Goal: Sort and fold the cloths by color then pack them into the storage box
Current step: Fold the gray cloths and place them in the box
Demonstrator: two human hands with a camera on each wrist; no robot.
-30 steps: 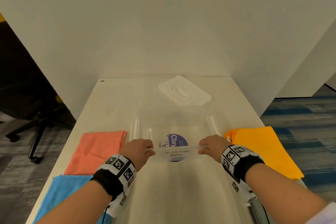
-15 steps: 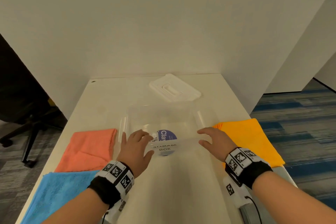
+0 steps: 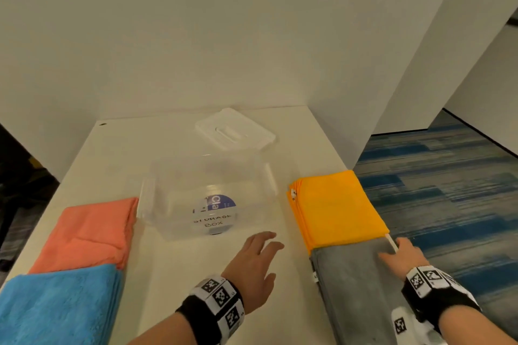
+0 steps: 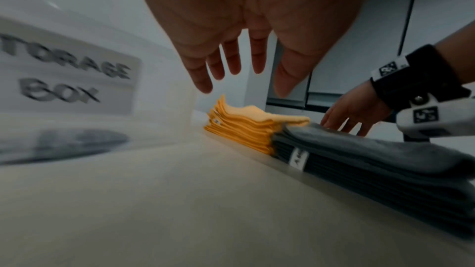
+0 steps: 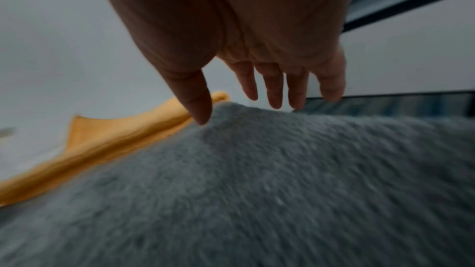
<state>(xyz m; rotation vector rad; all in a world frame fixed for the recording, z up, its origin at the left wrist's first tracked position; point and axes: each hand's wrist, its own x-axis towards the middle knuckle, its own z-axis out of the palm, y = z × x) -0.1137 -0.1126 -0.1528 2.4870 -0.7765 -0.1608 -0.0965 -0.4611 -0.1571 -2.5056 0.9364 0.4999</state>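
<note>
The clear storage box [image 3: 207,199] stood empty in the middle of the tabletop [image 3: 179,269], its lid [image 3: 235,131] lying behind it toward the far edge. Folded stacks lay along both side edges: coral cloths [image 3: 89,232] and blue cloths [image 3: 56,308] on the left, orange cloths [image 3: 336,207] and gray cloths [image 3: 356,288] on the right. The left hand [image 3: 252,266] hovered with fingers spread, holding nothing. The right hand [image 3: 403,258] rested straight fingers on the gray cloths.
</note>
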